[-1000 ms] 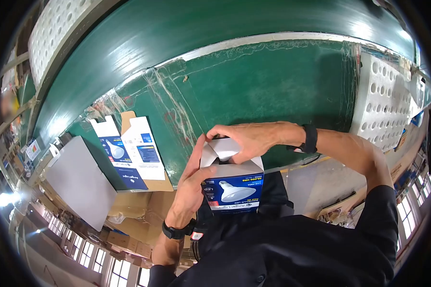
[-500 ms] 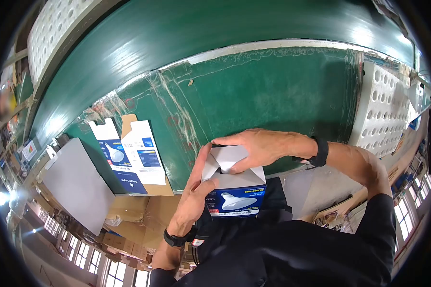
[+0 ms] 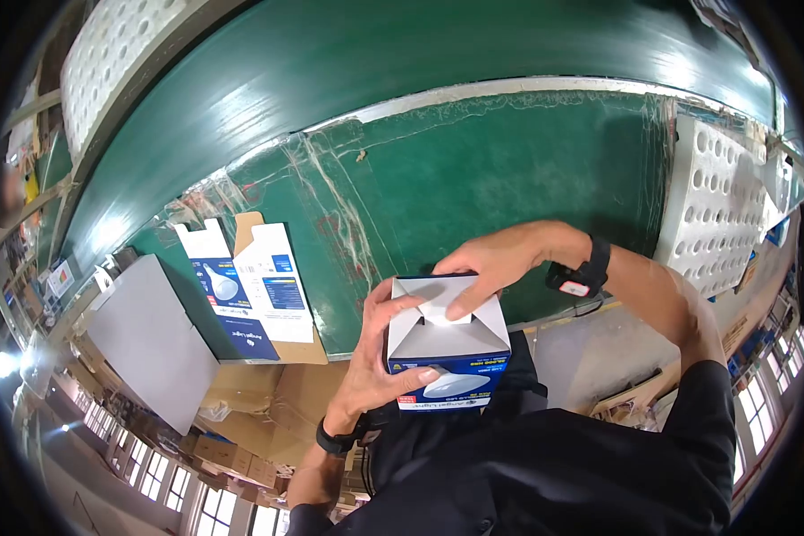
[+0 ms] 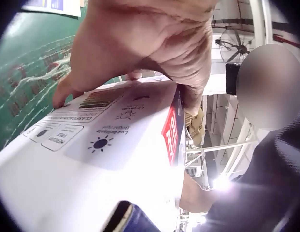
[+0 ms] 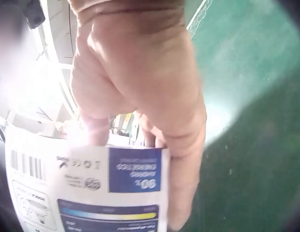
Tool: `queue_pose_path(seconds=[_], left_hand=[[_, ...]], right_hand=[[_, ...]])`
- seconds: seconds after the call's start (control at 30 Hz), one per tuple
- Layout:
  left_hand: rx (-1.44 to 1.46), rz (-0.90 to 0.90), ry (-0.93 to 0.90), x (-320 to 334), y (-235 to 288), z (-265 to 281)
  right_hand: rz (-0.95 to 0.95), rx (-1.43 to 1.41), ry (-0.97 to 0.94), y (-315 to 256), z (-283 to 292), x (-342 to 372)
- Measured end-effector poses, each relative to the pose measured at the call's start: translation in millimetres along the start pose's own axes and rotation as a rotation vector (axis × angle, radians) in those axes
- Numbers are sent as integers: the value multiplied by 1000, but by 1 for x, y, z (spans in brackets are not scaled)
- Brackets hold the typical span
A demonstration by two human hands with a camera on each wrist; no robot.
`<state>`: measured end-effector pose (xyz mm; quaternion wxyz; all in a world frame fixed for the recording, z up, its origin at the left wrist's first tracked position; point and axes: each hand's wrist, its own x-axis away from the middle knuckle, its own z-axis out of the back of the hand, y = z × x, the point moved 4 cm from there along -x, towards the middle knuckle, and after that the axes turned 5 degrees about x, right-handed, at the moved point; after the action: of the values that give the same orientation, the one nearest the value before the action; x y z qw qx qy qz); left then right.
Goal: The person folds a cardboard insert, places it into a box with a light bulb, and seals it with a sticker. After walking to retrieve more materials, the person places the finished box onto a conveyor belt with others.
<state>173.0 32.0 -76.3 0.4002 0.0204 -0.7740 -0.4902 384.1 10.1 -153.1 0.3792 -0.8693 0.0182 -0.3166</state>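
Observation:
A blue and white printed lamp box (image 3: 451, 380) is held at the bench's near edge, its white end flaps (image 3: 456, 338) folded inward and overlapping. The left hand (image 3: 371, 366) grips its left side, thumb across the blue front face and fingers at the top edge. In the left wrist view that hand (image 4: 145, 43) lies over the printed side (image 4: 92, 159). The right hand (image 3: 500, 263) has its thumb on the white flaps and fingers over the far edge. In the right wrist view the hand (image 5: 140, 82) straddles the edge of the box (image 5: 92, 179).
A flattened printed carton (image 3: 263, 290) lies on the green bench (image 3: 491, 170) at the left, beside a grey-white panel (image 3: 152, 335). A white tray with round holes (image 3: 715, 205) stands at the right. Brown cartons (image 3: 223, 451) are below the bench at the left.
The flaps have come down flatter over the box's opening. The left thumb has moved from the flap edge down onto the blue face, and the right wrist has turned.

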Motion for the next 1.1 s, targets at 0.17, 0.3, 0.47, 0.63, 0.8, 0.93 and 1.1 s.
queue_pose_path(seconds=[0.17, 0.3, 0.47, 0.63, 0.8, 0.93, 1.1], left_hand=[[13, 10, 61, 1, -10, -16], [-52, -43, 31, -3, -9, -16], [-15, -26, 186, -3, -20, 8], [285, 4, 502, -7, -12, 19], [783, 217, 469, -3, -25, 29], [903, 214, 379, -15, -2, 29], [964, 354, 81, -21, -39, 33]], right_hand=[[-99, -27, -55, 4, -9, 2], [23, 313, 51, 13, -14, 0], [21, -189, 211, 9, -8, 16], [217, -167, 808, 49, -79, 30], [86, 73, 830, 108, -163, 53], [430, 429, 896, 30, -189, 97], [196, 843, 1133, -66, -192, 114]])
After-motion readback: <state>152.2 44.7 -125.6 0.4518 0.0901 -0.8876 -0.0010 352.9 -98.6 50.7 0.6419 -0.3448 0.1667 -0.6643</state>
